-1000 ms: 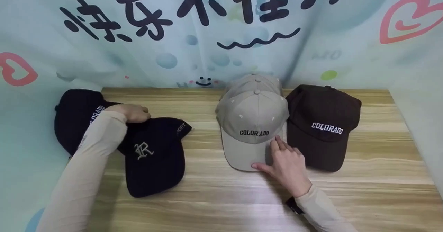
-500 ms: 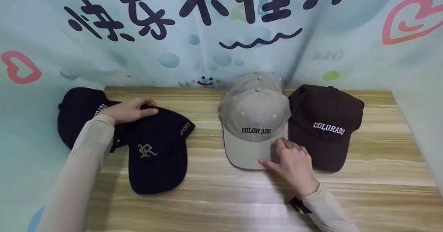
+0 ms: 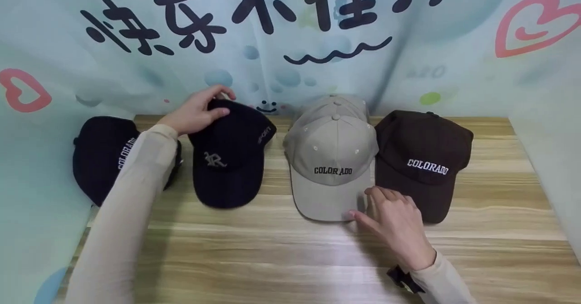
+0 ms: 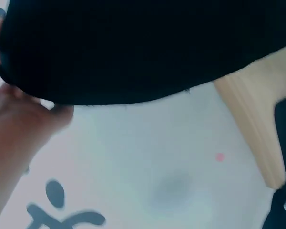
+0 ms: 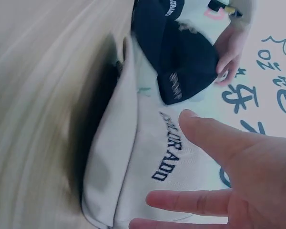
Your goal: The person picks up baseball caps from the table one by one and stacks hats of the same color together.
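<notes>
My left hand [image 3: 195, 113] pinches the crown of a navy baseball cap [image 3: 229, 177] with a raised R emblem, brim toward me. In the left wrist view the dark cap [image 4: 133, 52] fills the top, with fingers at its edge. The right wrist view shows this cap [image 5: 188, 62] raised off the table. My right hand [image 3: 399, 224], fingers spread, is at the right side of the brim of a light grey COLORADO cap [image 3: 333, 154]. Another grey cap [image 3: 333, 100] is stacked behind it, mostly hidden.
A dark brown COLORADO cap [image 3: 426, 145] lies right of the grey ones, its brim partly behind my right hand. At the far left lies another navy COLORADO cap [image 3: 102, 159], partly covered by my sleeve. A printed curtain [image 3: 254, 77] hangs behind the wooden table [image 3: 272, 258].
My left hand has shifted its hold and carried the R cap up and away, toward the back and right, clear of the left navy cap. My right hand has drawn slightly back from the grey brim.
</notes>
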Demonstrator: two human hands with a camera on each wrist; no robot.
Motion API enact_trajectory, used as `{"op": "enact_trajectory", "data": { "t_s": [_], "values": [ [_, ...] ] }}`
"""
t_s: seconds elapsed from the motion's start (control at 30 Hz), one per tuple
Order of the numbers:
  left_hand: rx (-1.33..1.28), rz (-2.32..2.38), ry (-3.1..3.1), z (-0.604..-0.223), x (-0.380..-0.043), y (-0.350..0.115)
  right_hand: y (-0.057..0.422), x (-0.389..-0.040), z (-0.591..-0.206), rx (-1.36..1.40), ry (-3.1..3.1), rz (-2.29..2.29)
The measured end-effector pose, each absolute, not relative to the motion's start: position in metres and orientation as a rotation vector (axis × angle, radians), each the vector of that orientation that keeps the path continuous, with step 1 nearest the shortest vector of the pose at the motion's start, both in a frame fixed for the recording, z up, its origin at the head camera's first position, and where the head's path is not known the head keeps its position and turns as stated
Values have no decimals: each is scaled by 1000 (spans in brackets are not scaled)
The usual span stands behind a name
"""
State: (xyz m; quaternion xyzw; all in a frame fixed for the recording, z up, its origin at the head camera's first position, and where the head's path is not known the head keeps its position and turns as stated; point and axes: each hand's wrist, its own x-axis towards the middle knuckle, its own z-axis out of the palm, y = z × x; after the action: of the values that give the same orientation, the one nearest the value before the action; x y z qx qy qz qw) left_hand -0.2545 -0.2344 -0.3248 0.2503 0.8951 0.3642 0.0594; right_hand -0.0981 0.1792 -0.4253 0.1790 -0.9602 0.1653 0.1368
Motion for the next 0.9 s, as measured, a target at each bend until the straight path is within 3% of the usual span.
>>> {"op": "enact_trajectory", "data": {
  "t_s": [0.4, 0.9],
  "values": [
    [465, 795, 2879, -345, -298, -200, 178, -93, -426, 581, -2769, 454],
    [318, 688, 2751, -346, -282, -218, 163, -96, -424, 695, -2757, 520]
  ]
}}
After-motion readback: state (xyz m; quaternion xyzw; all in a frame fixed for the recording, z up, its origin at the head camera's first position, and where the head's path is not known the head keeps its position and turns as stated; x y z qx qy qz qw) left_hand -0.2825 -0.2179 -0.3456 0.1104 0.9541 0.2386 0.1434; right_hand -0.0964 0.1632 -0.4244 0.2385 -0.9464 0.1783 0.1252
